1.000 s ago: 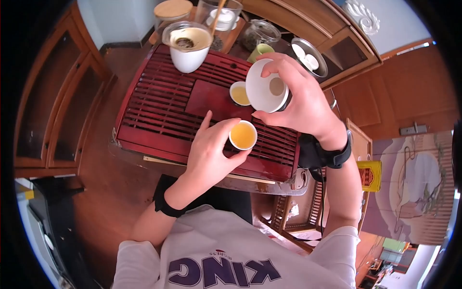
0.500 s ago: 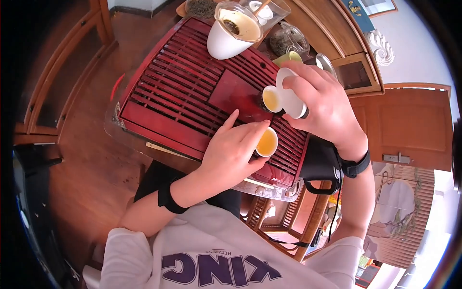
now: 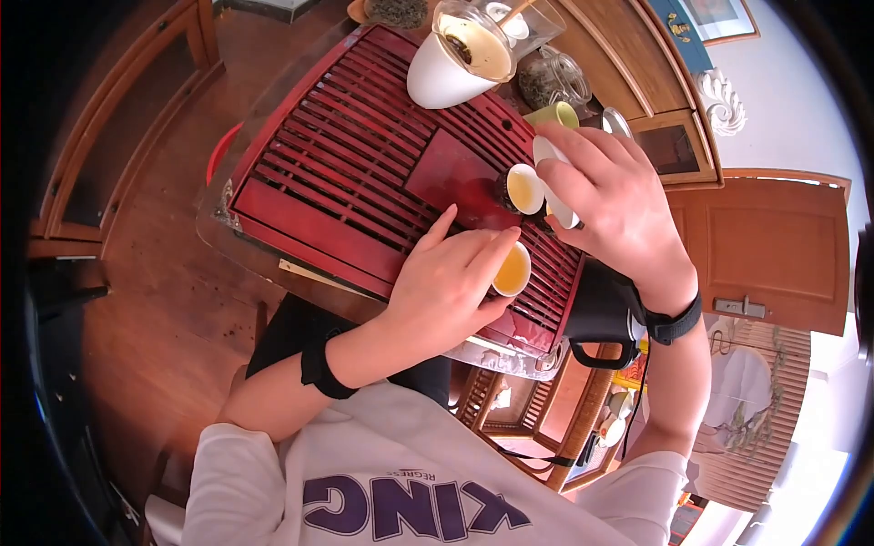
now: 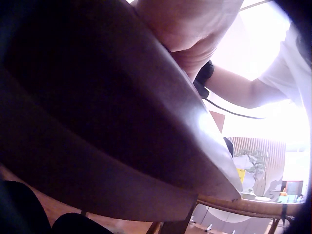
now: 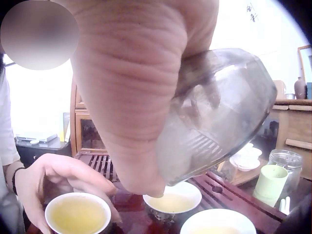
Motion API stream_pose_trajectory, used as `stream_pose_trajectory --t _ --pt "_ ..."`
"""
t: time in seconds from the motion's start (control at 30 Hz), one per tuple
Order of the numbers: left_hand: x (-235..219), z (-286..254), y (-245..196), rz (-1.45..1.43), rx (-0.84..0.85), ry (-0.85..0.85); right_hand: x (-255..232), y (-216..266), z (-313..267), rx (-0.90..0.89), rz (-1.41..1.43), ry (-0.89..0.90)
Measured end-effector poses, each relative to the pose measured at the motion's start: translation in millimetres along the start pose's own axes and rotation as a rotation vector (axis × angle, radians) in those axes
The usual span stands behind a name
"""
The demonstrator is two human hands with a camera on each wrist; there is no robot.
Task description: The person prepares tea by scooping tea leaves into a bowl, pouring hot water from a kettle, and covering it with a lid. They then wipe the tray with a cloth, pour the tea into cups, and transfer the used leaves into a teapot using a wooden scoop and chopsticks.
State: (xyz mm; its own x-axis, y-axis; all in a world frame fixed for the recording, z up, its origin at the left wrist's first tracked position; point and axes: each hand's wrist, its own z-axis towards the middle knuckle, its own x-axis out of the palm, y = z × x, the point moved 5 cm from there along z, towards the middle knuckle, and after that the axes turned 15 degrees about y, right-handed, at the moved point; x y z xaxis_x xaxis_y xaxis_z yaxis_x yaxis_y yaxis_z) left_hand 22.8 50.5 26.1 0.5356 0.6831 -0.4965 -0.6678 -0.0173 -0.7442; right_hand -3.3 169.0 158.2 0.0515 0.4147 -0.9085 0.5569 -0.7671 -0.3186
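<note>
With thumb and forefinger, my left hand (image 3: pixel 446 282) holds a small teacup (image 3: pixel 513 269) of yellow tea near the tray's front edge. My right hand (image 3: pixel 619 196) grips a tilted pitcher (image 3: pixel 553 177), white inside and glossy grey outside in the right wrist view. Right beside the pitcher's low rim is a second teacup (image 3: pixel 524 189) holding tea, its outside dark and patterned. A third teacup (image 5: pixel 218 224), white inside, shows at the bottom of the right wrist view. All stand over a slatted red tea tray (image 3: pixel 319 227). The left wrist view does not show the left fingers.
A white vessel with a strainer (image 3: pixel 455 68) stands at the tray's back edge. Behind are a glass jar (image 3: pixel 553 77) of dark leaves and a green cup (image 3: pixel 557 113). A black kettle (image 3: pixel 601 314) stands just right of the tray.
The right hand has tipped the pitcher further over, beside the second teacup. The left hand keeps its hold on the first teacup. The head view has turned and shifted.
</note>
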Motion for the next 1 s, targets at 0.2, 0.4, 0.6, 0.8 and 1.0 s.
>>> stream_pose_trajectory --t 0.2,0.4,0.6,0.8,1.0 --pt "1 0 1 0.017 -0.008 0.019 7 -14 -30 0.25 0.273 -0.264" --pt "1 0 0 0.032 0.002 0.052 35 3 -99 0.532 0.707 -0.862" --pt "-6 -5 -2 -0.027 0.142 -0.085 75 86 -140 0.88 1.165 -1.512" --pt "-8 -16 -20 -0.138 0.311 0.011 78 131 -128 0.879 1.179 -1.401" --pt "-4 -15 -40 -0.252 0.334 0.274 56 136 -106 0.504 1.149 -1.238"
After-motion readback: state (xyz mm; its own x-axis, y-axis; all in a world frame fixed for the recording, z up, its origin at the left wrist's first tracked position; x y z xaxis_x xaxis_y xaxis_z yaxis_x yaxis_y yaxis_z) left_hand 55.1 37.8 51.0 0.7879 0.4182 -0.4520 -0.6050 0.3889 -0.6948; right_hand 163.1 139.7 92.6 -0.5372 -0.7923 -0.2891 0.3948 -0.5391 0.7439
